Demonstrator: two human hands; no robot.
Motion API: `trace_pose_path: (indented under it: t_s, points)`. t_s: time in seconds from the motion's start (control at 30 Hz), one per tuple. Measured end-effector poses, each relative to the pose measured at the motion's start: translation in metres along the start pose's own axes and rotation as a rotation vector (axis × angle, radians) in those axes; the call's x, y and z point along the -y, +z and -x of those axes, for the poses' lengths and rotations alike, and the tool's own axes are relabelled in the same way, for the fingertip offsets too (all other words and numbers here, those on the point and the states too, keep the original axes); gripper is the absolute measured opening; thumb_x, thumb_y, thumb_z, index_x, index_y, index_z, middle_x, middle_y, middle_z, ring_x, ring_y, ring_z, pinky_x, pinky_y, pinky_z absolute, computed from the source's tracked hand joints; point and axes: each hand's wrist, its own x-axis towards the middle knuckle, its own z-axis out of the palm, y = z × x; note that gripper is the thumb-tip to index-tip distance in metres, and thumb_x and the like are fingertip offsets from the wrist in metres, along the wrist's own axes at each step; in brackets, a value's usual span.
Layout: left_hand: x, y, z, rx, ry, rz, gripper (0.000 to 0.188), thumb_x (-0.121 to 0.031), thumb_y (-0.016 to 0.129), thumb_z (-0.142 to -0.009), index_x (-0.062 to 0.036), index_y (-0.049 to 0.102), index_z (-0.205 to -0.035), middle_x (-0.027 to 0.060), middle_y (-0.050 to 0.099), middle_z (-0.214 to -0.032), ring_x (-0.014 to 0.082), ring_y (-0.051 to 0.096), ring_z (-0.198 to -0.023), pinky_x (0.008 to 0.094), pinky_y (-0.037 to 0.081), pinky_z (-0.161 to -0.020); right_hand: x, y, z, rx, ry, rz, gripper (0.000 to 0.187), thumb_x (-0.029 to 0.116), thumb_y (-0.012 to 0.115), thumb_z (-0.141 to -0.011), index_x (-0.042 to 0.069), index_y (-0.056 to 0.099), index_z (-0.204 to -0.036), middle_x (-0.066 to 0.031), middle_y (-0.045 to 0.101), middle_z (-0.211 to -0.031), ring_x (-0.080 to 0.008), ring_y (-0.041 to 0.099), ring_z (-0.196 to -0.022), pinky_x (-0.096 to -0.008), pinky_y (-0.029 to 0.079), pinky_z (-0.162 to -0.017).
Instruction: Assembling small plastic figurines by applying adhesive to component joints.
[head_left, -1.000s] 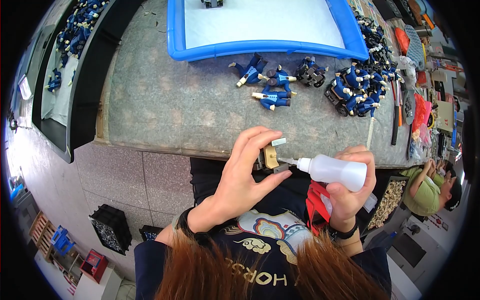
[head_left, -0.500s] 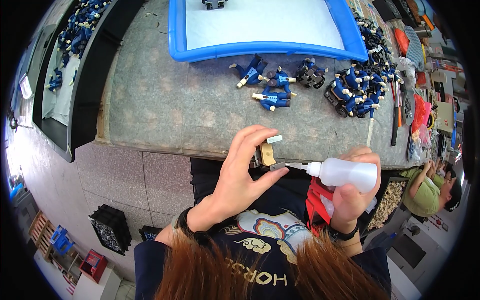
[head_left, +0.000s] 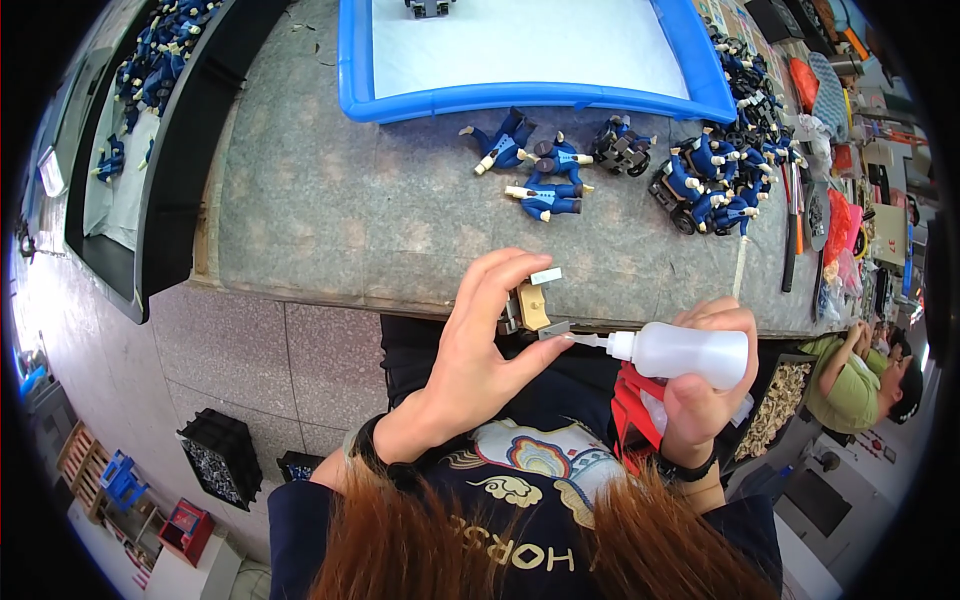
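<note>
My left hand [head_left: 474, 350] grips a small toy car part [head_left: 533, 306] between thumb and fingers, above the table's front edge. It has a tan middle and flat grey pieces at both ends; my fingers hide its far side. My right hand [head_left: 704, 385] is wrapped round a white translucent squeeze bottle [head_left: 690, 353], tilted nearly level. Its thin nozzle points left and meets the lower grey piece beside my left thumb; whether it touches is too small to tell. Beyond my hands lie several toy figures [head_left: 546, 196] in blue suits and a dark toy car chassis [head_left: 622, 148].
A blue-rimmed tray [head_left: 540, 98] with a white lining stands at the far middle. Figures seated on toy cars [head_left: 705, 180] crowd the right side near an orange-and-black tool [head_left: 795, 215]. At left is a black bin [head_left: 170, 180] of figures. A person [head_left: 860, 385] sits at far right.
The bottle and my right hand have shifted slightly left and down, its nozzle now lower along the grey piece by my thumb. The held part has tilted a little.
</note>
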Motion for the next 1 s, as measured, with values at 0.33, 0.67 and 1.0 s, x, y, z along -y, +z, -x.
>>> trace_pose_path:
  t_s: [0.33, 0.67, 1.0]
  points:
    - [0.006, -0.011, -0.004, -0.121, 0.104, -0.141, 0.055, -0.004, 0.07, -0.063, -0.0068, 0.046, -0.112, 0.0131, 0.042, -0.115, 0.0278, 0.046, -0.104, 0.0323, 0.04, -0.083, -0.02, -0.081, -0.004, -0.242, -0.032, -0.387, 0.037, 0.01, 0.054, -0.08, -0.001, 0.041, -0.114, -0.0121, 0.049, -0.11, -0.0206, 0.048, -0.098, -0.033, 0.038, -0.086]
    - [0.014, -0.02, -0.003, -0.081, -0.198, 0.535, 0.055, 0.004, 0.063, -0.071, -0.0058, 0.037, -0.118, 0.0072, 0.042, -0.109, 0.0188, 0.053, -0.095, 0.0279, 0.045, -0.08, -0.09, -0.14, -0.029, -0.552, -0.038, 0.319, 0.044, 0.0, 0.057, -0.077, -0.003, 0.039, -0.117, -0.0107, 0.048, -0.11, -0.0161, 0.048, -0.099, -0.028, 0.037, -0.086]
    - [0.017, -0.024, -0.001, -0.112, -0.212, 0.48, 0.056, 0.007, 0.061, -0.07, -0.0044, 0.036, -0.119, 0.0097, 0.038, -0.119, 0.0208, 0.053, -0.097, 0.0294, 0.045, -0.081, -0.018, 0.033, -0.041, 0.255, -0.289, 0.764, 0.024, 0.007, 0.065, -0.069, 0.001, 0.056, -0.091, -0.013, 0.055, -0.088, -0.0234, 0.053, -0.077, -0.029, 0.044, -0.068]
